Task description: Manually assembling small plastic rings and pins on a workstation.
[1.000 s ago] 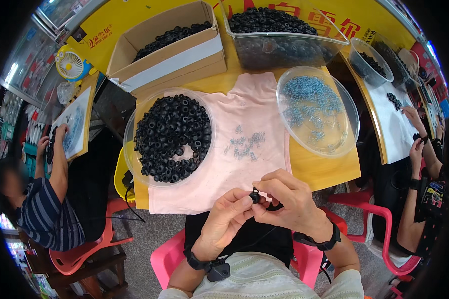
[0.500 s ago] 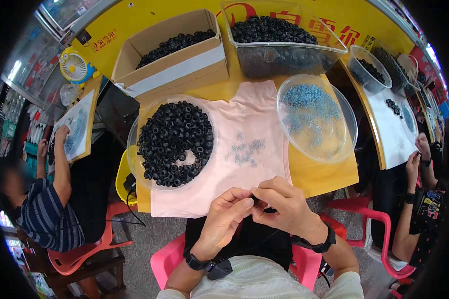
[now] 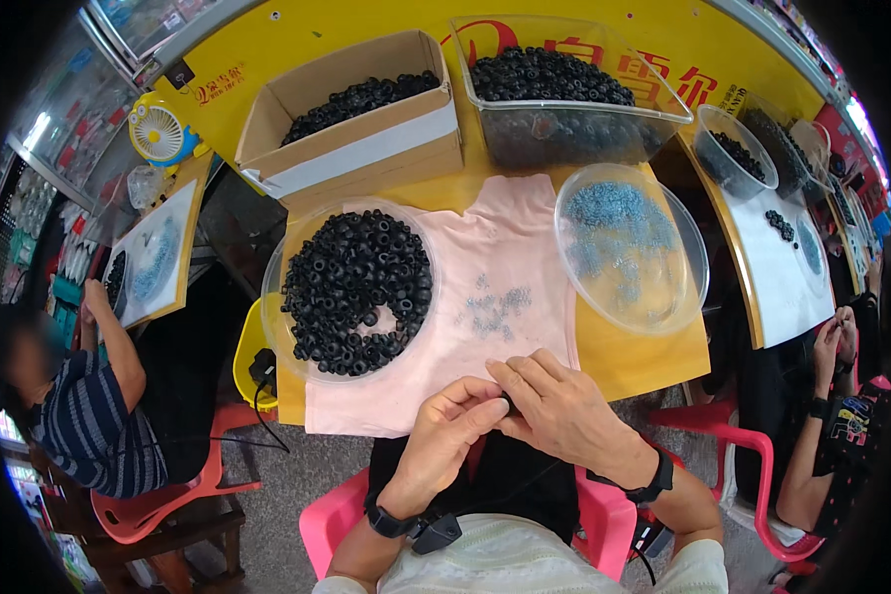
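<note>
Above my lap, at the near edge of the pink cloth (image 3: pixel 366 408), my two hands meet. A small black ring-like part (image 3: pixel 507 405) shows between the fingertips, mostly hidden. My left hand (image 3: pixel 445 436) pinches it from the left with thumb and forefinger. Curled over it from the right is my right hand (image 3: pixel 569 411), fingers closed. Just beyond, tiny clear bluish pieces (image 3: pixel 497 309) lie scattered on the cloth. A round clear tray (image 3: pixel 274 332) of similar black parts (image 3: pixel 351 267) sits to the left. To the right, another round clear tray (image 3: pixel 653 319) holds more bluish pieces (image 3: pixel 614 218).
A cardboard box (image 3: pixel 366 158) and a clear plastic bin (image 3: pixel 564 139), both with black parts, stand at the back. A yellow basket (image 3: pixel 252 346) is at the table's left. Co-workers sit at side tables, one in a striped shirt (image 3: pixel 94 426), another in black (image 3: pixel 851 436).
My right fingers have rolled forward over the small black part and cover more of it. My left hand keeps its pinch. The whole view has shifted slightly.
</note>
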